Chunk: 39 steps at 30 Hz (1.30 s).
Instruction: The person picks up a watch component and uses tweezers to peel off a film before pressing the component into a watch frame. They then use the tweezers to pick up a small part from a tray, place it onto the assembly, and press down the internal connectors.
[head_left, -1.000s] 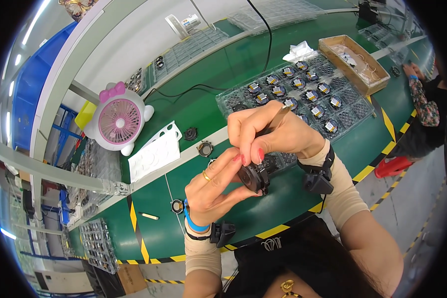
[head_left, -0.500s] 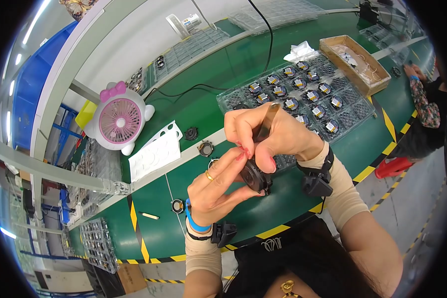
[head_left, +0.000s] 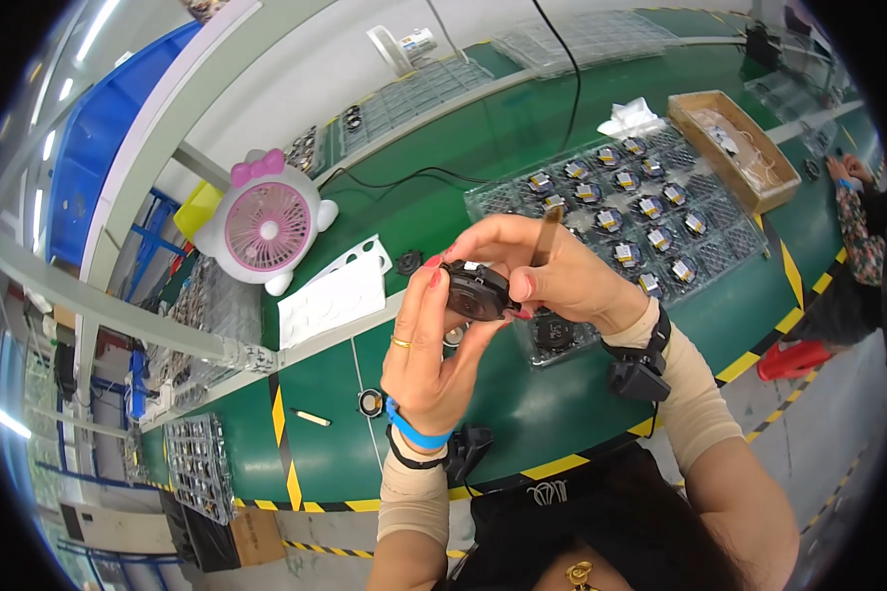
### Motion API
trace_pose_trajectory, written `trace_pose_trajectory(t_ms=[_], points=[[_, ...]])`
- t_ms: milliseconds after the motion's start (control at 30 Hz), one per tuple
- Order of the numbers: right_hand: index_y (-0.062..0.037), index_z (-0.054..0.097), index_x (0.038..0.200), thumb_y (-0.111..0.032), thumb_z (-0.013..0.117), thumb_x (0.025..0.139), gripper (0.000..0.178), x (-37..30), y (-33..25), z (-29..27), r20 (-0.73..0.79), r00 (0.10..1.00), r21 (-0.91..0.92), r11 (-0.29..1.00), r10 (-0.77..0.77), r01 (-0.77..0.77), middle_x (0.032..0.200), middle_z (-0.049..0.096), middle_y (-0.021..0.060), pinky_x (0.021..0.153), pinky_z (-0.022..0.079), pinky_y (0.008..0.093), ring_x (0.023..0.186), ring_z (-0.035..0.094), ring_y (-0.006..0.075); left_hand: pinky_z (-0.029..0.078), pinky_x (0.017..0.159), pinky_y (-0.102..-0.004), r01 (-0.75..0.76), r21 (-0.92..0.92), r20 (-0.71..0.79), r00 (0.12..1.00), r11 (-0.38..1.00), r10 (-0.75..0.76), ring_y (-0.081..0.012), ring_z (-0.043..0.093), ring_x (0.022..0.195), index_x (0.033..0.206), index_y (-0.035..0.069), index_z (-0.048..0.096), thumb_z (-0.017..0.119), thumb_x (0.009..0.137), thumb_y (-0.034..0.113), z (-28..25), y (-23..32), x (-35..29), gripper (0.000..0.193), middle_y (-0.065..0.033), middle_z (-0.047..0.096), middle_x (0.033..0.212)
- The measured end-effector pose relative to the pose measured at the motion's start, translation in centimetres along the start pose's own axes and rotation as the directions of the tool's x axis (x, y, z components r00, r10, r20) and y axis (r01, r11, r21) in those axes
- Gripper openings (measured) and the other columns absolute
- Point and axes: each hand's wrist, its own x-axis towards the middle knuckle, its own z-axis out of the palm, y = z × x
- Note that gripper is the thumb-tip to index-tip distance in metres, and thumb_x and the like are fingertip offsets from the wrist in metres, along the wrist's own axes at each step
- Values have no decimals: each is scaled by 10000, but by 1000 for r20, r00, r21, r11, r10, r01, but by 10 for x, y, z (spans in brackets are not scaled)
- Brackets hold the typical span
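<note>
A round black watch case (head_left: 476, 294) is held above the green bench, between my two hands. The fingers and thumb of my left hand (head_left: 426, 364) grip it at its left and lower edge. My right hand (head_left: 577, 281) pinches its right side, and a flat brownish tool like tweezers (head_left: 548, 234) is tucked in that same hand, its end sticking up past the thumb. The tool's other end is hidden by the fingers. Behind my right hand lies a clear plastic tray (head_left: 734, 246) with rows of round black modules (head_left: 650, 207) carrying white and yellow labels.
A pink and white fan (head_left: 268, 231) stands at the left behind a white sheet with round cut-outs (head_left: 337, 300). A round part (head_left: 370, 402) and a small pen-like stick (head_left: 311, 418) lie left of my left hand. A brown box (head_left: 781, 192) stands far right, near another person's sleeve (head_left: 854, 231).
The watch case has been lifted slightly away and tilted, showing more of its round face. My right fingers have shifted from its top to its far edge and side. The view has shifted a little.
</note>
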Motion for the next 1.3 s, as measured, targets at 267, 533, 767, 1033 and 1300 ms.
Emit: trace_pose_trajectory(t_ms=[267, 533, 767, 1033, 1300], points=[[-4, 508, 1104, -241, 691, 744, 469, 3, 5, 18, -61, 998, 69, 997, -28, 32, 971, 601, 87, 405, 303, 154, 520, 433, 23, 560, 669, -295, -18, 86, -46, 999, 996, 22, -254, 635, 821, 1148, -69, 468, 729, 625, -49, -9, 0, 2, 585, -220, 475, 1184], [-8, 525, 1077, -175, 682, 750, 399, 1, 4, 20, -111, 994, 25, 1000, 14, -11, 925, 621, 84, 403, 284, 147, 494, 409, 7, 562, 657, -289, -19, 99, -50, 998, 995, 24, -247, 637, 812, 1144, -69, 471, 725, 628, -53, -12, 4, 4, 575, -217, 481, 1181], [-11, 517, 1079, -244, 719, 718, 476, 0, 6, 19, -104, 994, 28, 999, 27, -24, 960, 616, 93, 470, 364, 148, 603, 512, 32, 558, 641, -285, -7, 62, -62, 998, 998, 11, -241, 639, 784, 1144, -67, 475, 708, 644, -64, -12, 4, 3, 552, -219, 476, 1188], [9, 511, 1057, -148, 733, 693, 455, -1, 6, 18, -83, 996, -5, 999, -41, 41, 1078, 578, 134, 808, 473, 270, 1010, 555, 189, 550, 675, -300, -27, 90, -3, 1000, 996, 27, -278, 615, 866, 1141, -53, 496, 696, 651, -66, -16, 2, 5, 529, -230, 476, 1188], [15, 511, 1050, -119, 726, 697, 435, -1, 4, 23, -105, 993, -64, 997, -57, 51, 1080, 576, 138, 796, 480, 276, 981, 565, 179, 540, 697, -308, 15, 100, 15, 1000, 995, -16, -304, 589, 940, 1151, -40, 500, 696, 653, -58, -20, 5, 6, 536, -231, 487, 1182]])
